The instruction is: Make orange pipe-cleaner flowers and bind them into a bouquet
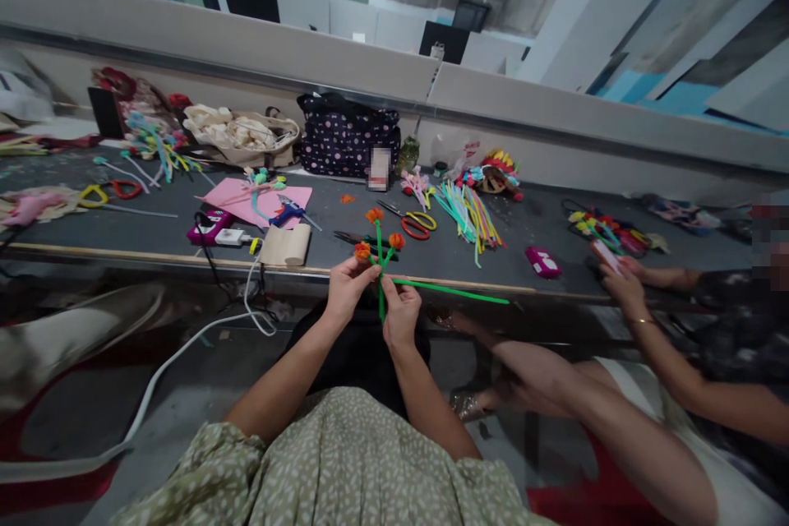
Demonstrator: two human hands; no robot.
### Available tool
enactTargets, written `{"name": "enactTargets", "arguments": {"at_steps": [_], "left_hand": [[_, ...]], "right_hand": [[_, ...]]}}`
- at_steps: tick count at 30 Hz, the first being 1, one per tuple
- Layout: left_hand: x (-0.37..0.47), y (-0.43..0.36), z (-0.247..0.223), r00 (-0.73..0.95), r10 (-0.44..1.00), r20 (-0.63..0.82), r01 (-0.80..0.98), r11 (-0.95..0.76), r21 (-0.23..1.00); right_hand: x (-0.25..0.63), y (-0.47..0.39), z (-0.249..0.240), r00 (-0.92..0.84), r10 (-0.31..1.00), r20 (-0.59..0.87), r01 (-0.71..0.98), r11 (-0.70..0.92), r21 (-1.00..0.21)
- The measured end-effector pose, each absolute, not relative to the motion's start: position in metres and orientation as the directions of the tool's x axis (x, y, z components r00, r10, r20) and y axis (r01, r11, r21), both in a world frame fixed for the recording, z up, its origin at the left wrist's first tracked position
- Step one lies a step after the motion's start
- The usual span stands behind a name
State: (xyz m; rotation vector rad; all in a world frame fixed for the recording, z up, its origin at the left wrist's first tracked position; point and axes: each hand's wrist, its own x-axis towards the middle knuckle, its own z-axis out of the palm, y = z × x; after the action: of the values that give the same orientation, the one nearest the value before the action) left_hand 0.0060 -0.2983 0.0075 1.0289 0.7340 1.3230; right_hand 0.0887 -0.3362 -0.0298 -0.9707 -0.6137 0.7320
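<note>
Both hands meet in front of my body at the table's front edge. My left hand (350, 288) pinches green stems (381, 296) just below three orange pipe-cleaner flowers (396, 242). Around the same stems, a little lower and to the right, my right hand (400, 308) is closed. One long green pipe cleaner (456, 290) sticks out to the right from between the hands, about level. Behind the flowers, dark-handled pliers (354, 238) lie on the table, and scissors with red and yellow handles (417, 223) rest to their right.
On the grey table (518, 222) are a polka-dot bag (348, 136), colored pipe cleaners (472, 218), pink paper (231, 196), a blue glue gun (287, 212) and a pink box (543, 261). At right, a person's hands hold a phone (607, 257). A white cable (178, 353) hangs at left.
</note>
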Motion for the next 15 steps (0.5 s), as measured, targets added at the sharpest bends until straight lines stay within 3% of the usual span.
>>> {"name": "enactTargets", "arguments": {"at_steps": [9, 15], "left_hand": [[0.0056, -0.2953, 0.0059, 0.103, 0.979, 0.177, -0.394, -0.123, 0.911], [0.0061, -0.298, 0.0124, 0.112, 0.984, 0.137, -0.434, -0.075, 0.898]], "right_hand": [[0.0883, -0.3383, -0.0278, 0.609, 0.774, 0.173, -0.238, 0.386, -0.891], [0.0886, -0.3394, -0.0268, 0.609, 0.77, 0.191, -0.249, 0.414, -0.876]]}}
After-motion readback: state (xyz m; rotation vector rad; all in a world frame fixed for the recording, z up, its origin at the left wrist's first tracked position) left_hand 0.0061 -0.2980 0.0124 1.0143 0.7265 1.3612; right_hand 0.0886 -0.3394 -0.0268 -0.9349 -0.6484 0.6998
